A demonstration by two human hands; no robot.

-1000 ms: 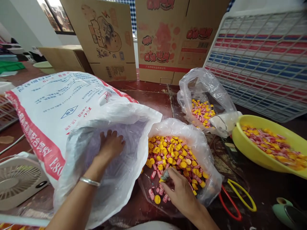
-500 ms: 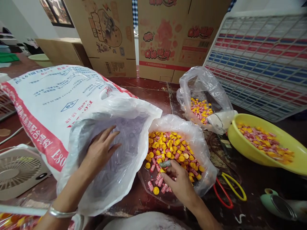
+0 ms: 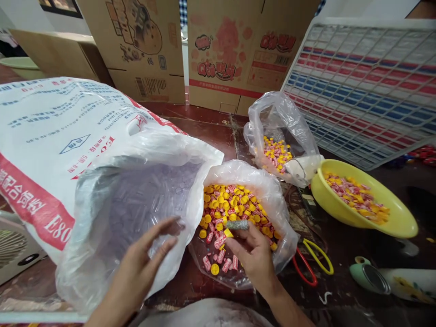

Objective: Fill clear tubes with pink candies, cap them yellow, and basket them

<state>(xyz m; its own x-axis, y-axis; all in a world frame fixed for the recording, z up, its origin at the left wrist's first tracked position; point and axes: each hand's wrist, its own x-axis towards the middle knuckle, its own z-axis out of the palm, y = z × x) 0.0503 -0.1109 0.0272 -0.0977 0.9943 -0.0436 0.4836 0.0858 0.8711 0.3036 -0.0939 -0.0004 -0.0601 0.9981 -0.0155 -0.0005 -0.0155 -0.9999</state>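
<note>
My left hand (image 3: 145, 261) is at the mouth of a large white woven sack (image 3: 85, 190), its thumb and fingers closed on what looks like a clear plastic tube (image 3: 177, 222). Many similar clear tubes (image 3: 146, 200) lie inside the sack. Over a clear plastic bag (image 3: 275, 190), my right hand (image 3: 257, 252) pinches a yellow cap (image 3: 228, 233) between thumb and fingers. A grey speckled wrap (image 3: 237, 225) covers one finger of that hand. Below it, the bag holds many yellow caps (image 3: 235, 200) and small red-and-white wrapped pieces (image 3: 206, 262).
Behind stand cardboard boxes (image 3: 218, 54) and a white grid basket (image 3: 354, 91). To the right are another plastic bag (image 3: 282, 113), a yellow basin (image 3: 340, 213), scissors (image 3: 316, 259) with red and yellow handles, and a green-and-white bottle (image 3: 374, 279). A fan (image 3: 17, 240) is at left.
My left hand has come back from inside the sack to its mouth, and its spread fingers have closed. My right hand stays over the bag with the yellow cap. The view has shifted slightly.
</note>
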